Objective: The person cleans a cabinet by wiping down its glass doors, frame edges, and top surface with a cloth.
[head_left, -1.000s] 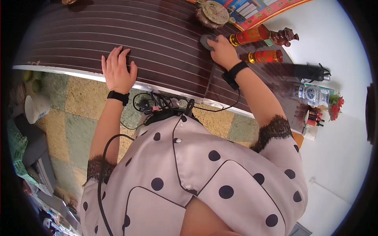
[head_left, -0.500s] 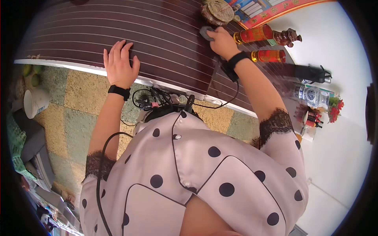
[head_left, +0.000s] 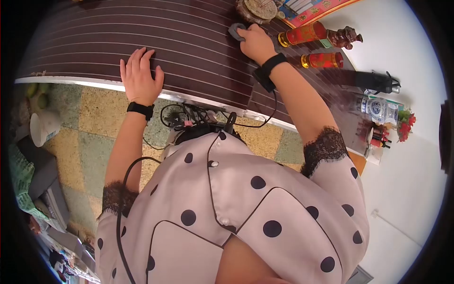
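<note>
My left hand (head_left: 141, 75) lies flat with fingers spread on the dark, white-striped table (head_left: 189, 52), near its front edge. Farther out on the right, my right hand (head_left: 257, 43) is closed on a dark grey cloth (head_left: 237, 32) pressed against the tabletop. Just beyond that hand stands a round, carved brown pot (head_left: 257, 8), partly cut off by the frame. To its right are a red and gold candle holder (head_left: 302, 34) and a second, shorter red and gold candle holder (head_left: 322, 60).
A dark carved figurine (head_left: 345, 37), a black case (head_left: 374, 82), a blue-and-white vase (head_left: 378, 110) and red flowers (head_left: 405, 128) line the wall side. Cables (head_left: 189, 116) hang below the table edge. A white bucket (head_left: 43, 128) and green fruit (head_left: 42, 100) are on the floor at left.
My right hand has slid the cloth a little left and farther out across the table. My left hand has shifted only slightly left, still flat.
</note>
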Motion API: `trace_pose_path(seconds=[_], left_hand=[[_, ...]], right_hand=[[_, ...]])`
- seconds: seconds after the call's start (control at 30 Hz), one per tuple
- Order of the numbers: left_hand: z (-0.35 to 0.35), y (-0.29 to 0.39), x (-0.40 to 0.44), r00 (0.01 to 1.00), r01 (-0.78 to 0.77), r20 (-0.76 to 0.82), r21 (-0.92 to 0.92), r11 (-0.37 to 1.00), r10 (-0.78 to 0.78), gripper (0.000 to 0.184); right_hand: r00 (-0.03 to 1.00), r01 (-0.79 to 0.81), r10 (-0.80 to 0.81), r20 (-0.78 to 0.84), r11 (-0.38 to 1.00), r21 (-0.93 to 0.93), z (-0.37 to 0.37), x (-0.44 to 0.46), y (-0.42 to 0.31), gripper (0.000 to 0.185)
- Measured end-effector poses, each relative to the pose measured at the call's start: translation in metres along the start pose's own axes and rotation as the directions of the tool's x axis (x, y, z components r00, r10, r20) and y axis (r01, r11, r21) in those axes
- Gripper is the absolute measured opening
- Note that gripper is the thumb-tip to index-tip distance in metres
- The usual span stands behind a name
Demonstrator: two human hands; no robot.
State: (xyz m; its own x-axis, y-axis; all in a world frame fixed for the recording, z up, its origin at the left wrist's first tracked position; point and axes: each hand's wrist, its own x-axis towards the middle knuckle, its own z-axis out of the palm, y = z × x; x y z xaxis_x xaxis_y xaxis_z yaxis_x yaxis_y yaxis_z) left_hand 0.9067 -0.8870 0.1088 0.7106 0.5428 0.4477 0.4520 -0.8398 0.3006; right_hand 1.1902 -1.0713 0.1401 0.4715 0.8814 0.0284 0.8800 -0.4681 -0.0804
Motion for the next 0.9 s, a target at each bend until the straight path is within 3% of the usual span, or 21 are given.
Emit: trace_pose_path(seconds=[0.13, 0.27, 0.4, 0.53, 0.7, 0.8, 0.9], left_hand=[[0.003, -0.002, -0.002, 1.0, -0.007, -0.015, 0.01, 1.0, 0.007, 0.039], [0.0, -0.001, 0.0, 1.0, 0.014, -0.013, -0.001, 1.0, -0.014, 0.04], [0.001, 0.001, -0.002, 1.0, 0.003, 0.003, -0.001, 1.0, -0.003, 0.041], [0.002, -0.001, -0.001, 1.0, -0.013, -0.016, -0.008, 1.0, 0.013, 0.042], [0.001, -0.001, -0.003, 1.0, 0.002, -0.018, -0.012, 1.0, -0.002, 0.042], [0.001, -0.001, 0.001, 1.0, 0.012, -0.021, -0.025, 1.0, -0.013, 0.043], [0.002, -0.002, -0.003, 1.0, -0.005, -0.013, -0.023, 1.0, 0.004, 0.043]], right_hand=[[0.999, -0.035, 0.034, -0.019, 0.998, -0.05, -0.006, -0.004, 0.002, 0.039], [0.998, 0.059, -0.06, -0.012, 0.998, -0.03, -0.008, -0.02, 0.024, 0.04], [1.0, -0.003, 0.003, 0.008, 1.0, -0.017, -0.003, -0.008, 0.001, 0.037], [0.995, -0.017, 0.01, -0.099, 0.997, -0.072, 0.004, 0.003, -0.008, 0.035], [0.997, 0.062, -0.061, -0.041, 0.997, 0.044, -0.011, -0.042, 0.032, 0.039], [0.99, 0.046, -0.042, 0.132, 0.998, -0.03, -0.031, -0.07, 0.04, 0.045], [0.989, 0.04, -0.033, 0.145, 0.998, -0.045, -0.023, -0.066, 0.034, 0.049]])
